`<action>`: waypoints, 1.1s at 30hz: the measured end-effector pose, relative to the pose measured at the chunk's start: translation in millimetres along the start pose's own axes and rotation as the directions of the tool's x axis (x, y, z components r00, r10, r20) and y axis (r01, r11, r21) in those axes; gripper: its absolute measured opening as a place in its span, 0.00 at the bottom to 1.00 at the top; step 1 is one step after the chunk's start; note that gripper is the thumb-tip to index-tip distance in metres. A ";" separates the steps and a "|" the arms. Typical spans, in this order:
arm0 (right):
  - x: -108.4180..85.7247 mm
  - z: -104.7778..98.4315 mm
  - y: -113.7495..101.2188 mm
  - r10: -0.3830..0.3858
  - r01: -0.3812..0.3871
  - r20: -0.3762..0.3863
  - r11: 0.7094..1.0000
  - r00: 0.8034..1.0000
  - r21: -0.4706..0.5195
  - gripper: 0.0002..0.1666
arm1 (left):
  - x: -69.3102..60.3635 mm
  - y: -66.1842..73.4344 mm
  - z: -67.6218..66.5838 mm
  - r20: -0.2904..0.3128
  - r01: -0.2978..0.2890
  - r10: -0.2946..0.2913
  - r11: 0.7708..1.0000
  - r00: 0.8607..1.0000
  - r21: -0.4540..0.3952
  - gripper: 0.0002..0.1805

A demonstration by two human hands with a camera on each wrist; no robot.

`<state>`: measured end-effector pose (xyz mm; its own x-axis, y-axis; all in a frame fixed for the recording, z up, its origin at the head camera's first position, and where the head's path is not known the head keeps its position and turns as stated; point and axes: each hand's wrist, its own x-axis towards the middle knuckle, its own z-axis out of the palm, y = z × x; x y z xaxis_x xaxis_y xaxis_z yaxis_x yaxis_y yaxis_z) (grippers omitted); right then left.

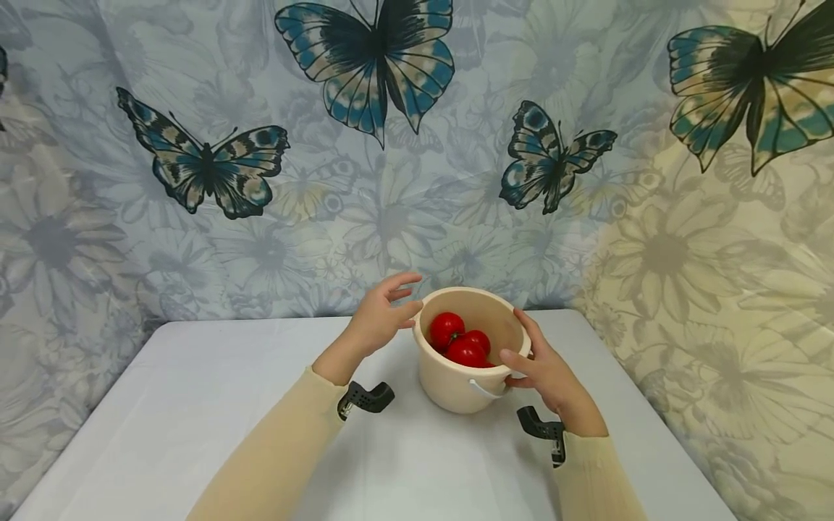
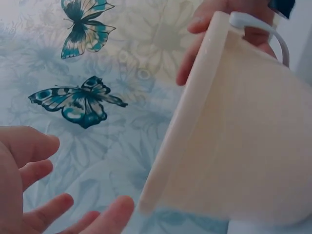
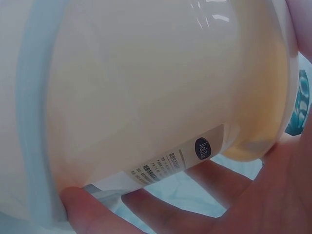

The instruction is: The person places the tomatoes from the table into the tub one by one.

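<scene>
A cream plastic bucket (image 1: 456, 387) with a pale handle (image 1: 483, 389) stands on the white table, its mouth facing up. Inside it lie several red tomatoes (image 1: 465, 353), one showing a green stem. My right hand (image 1: 550, 373) grips the bucket at its right side by the rim. In the right wrist view, fingers (image 3: 170, 214) of that hand lie along the bucket's outer wall (image 3: 146, 87) near a printed label (image 3: 180, 156). My left hand (image 1: 381, 315) is beside the left rim, fingers spread and holding nothing. In the left wrist view its fingertips (image 2: 124, 207) come close to the rim (image 2: 183, 122).
The white table (image 1: 247, 398) reaches back to a wall covering (image 1: 391, 217) printed with butterflies and flowers. A black band mount (image 1: 368, 398) is strapped on the left wrist, and another mount (image 1: 541, 423) on the right wrist.
</scene>
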<state>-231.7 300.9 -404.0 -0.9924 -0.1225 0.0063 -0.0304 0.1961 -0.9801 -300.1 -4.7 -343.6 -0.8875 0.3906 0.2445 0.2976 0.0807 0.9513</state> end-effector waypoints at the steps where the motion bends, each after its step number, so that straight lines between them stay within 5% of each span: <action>1: -0.4 -0.3 0.8 -0.001 0.001 -0.001 1.000 1.000 -0.002 0.54 | -2.7 -1.0 -3.7 0.000 -0.008 0.008 0.998 1.000 0.066 0.25; 3: -1.1 -1.0 2.5 -0.004 0.004 -0.001 1.000 1.000 -0.002 0.54 | -8.5 -2.6 -11.2 0.002 -0.029 0.029 0.972 1.000 0.231 0.25; 5: -2.2 -2.0 3.6 -0.006 0.006 -0.001 1.000 1.000 -0.002 0.54 | -14.5 -3.5 -17.8 0.002 -0.031 0.033 0.914 0.999 0.404 0.25; 10: -3.7 -3.8 3.9 -0.010 0.010 0.000 1.000 1.000 -0.004 0.54 | -29.7 -0.4 -30.4 -0.042 0.049 -0.027 0.696 0.999 0.717 0.29; 15: -2.9 -5.6 0.0 -0.014 0.014 -0.007 1.000 1.000 -0.005 0.54 | -39.9 6.9 -31.7 -0.137 0.187 -0.135 0.502 0.981 0.844 0.35; 20: -1.8 -9.6 -7.2 0.005 -0.006 -0.007 0.997 1.000 -0.074 0.56 | -49.1 8.7 -27.2 -0.250 0.336 -0.267 0.359 0.931 0.871 0.43; 23: -6.1 -13.7 -17.2 0.012 -0.022 -0.037 0.956 0.999 -0.291 0.59 | -55.9 8.1 -24.0 -0.305 0.407 -0.323 0.324 0.896 0.854 0.45; 26: -13.0 -14.8 -34.1 -0.029 -0.027 -0.098 0.850 0.995 -0.526 0.60 | -61.5 11.5 -23.8 -0.345 0.462 -0.365 0.309 0.865 0.832 0.46; 29: -21.6 -9.1 -57.1 -0.115 -0.037 -0.182 0.744 0.977 -0.667 0.59 | -63.7 19.0 -24.8 -0.371 0.488 -0.367 0.311 0.853 0.816 0.46; 33: -32.5 15.9 -85.7 -0.266 -0.040 -0.257 0.618 0.929 -0.785 0.57 | -66.0 29.4 -23.5 -0.362 0.487 -0.380 0.314 0.851 0.815 0.49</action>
<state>-194.9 272.6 -323.4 -0.9446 0.0839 0.3175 -0.0722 0.8900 -0.4502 -241.1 -49.6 -327.4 -0.9959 -0.0299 -0.0853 -0.0516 0.9630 0.2643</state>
